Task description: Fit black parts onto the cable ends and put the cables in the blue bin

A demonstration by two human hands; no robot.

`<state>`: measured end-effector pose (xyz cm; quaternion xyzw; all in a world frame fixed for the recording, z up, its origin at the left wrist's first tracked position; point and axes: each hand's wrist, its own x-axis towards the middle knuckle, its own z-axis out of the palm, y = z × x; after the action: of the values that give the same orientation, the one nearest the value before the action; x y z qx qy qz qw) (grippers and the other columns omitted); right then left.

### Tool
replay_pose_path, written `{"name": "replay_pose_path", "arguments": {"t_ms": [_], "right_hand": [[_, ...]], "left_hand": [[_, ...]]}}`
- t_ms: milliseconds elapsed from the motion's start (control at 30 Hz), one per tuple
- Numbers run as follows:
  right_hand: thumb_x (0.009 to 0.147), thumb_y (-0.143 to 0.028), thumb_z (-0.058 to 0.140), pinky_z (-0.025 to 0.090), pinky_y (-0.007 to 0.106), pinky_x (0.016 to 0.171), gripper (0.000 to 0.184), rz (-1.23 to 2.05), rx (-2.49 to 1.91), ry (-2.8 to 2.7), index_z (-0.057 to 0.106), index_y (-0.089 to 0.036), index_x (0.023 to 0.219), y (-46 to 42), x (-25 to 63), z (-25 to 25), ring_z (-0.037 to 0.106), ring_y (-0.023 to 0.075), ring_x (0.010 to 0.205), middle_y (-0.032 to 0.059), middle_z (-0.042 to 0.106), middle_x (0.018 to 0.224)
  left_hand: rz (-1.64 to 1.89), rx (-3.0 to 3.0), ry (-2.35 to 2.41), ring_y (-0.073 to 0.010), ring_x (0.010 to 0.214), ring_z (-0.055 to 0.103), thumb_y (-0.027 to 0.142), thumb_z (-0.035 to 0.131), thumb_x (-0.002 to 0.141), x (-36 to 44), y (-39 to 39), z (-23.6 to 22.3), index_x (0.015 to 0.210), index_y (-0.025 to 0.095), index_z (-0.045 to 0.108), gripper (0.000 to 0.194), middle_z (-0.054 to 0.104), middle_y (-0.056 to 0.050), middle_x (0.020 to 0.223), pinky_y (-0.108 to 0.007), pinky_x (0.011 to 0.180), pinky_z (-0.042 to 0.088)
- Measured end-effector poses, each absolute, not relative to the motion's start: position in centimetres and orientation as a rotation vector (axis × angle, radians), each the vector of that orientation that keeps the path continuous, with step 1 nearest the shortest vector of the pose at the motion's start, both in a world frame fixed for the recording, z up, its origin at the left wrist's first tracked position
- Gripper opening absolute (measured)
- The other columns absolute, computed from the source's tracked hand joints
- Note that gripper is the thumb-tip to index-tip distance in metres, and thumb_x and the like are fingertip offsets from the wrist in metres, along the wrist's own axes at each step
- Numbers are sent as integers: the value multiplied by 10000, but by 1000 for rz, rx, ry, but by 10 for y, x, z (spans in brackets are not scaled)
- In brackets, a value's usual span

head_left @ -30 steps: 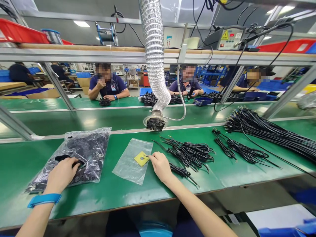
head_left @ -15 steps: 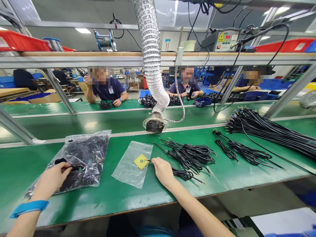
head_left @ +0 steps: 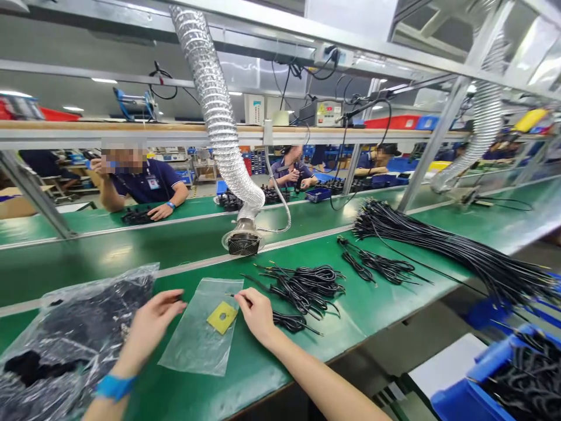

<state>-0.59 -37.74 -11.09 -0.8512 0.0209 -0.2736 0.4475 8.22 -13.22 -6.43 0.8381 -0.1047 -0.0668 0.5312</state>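
Note:
My left hand (head_left: 151,327) hovers between a large clear bag of small black parts (head_left: 65,339) and a small flat clear bag (head_left: 193,351). Its fingers are pressed together and point right; I cannot make out anything in them. A blue band sits on that wrist. My right hand (head_left: 256,316) rests at the small bag's right edge and pinches a thin black wire (head_left: 289,320) whose tip pokes out over the bag. On the bag lies a yellow square piece with a hole (head_left: 222,317). A pile of coiled black wires (head_left: 307,283) lies just right of my right hand.
A silver exhaust hose (head_left: 219,128) ends in a fan inlet (head_left: 241,241) behind the wires. More wire coils (head_left: 381,266) and a long black cable bundle (head_left: 460,251) lie to the right on the green belt (head_left: 359,310). A blue bin of cables (head_left: 482,397) stands lower right. Seated people work opposite.
My left hand came out of the big bag and moved right toward the small clear bag. The view swung right and tilted. My right hand keeps its pinch on the wire.

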Motion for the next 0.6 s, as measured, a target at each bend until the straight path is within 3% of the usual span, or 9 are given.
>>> {"name": "replay_pose_path", "arguments": {"t_ms": [167,300,600], "right_hand": [[976,-314,480,302,217,573,297,-783,-2074,-76,675,-136,837,-381,-14,-109,451,84,589,17,541,692],[986,-329,455,317,220,563,336,-771,-2078,-84,655,-122,814,-383,-15,-108,464,83,585,26,561,705],[986,-269,473,323,215,567,280,-810,-2158,-125,635,-123,811,-380,-10,-112,475,66,588,-2,568,712]], "left_hand": [[-355,1714,-266,-213,825,647,488,632,601,68,-228,-65,1027,75,627,593,666,-149,1028,-333,748,523],[-390,1669,-312,-208,919,633,451,622,654,65,-232,-86,1111,74,636,593,664,-136,1054,-343,856,499],[-397,1671,-350,-197,903,616,434,622,704,58,-231,-84,1182,41,617,620,660,-135,1053,-349,869,490]]}}
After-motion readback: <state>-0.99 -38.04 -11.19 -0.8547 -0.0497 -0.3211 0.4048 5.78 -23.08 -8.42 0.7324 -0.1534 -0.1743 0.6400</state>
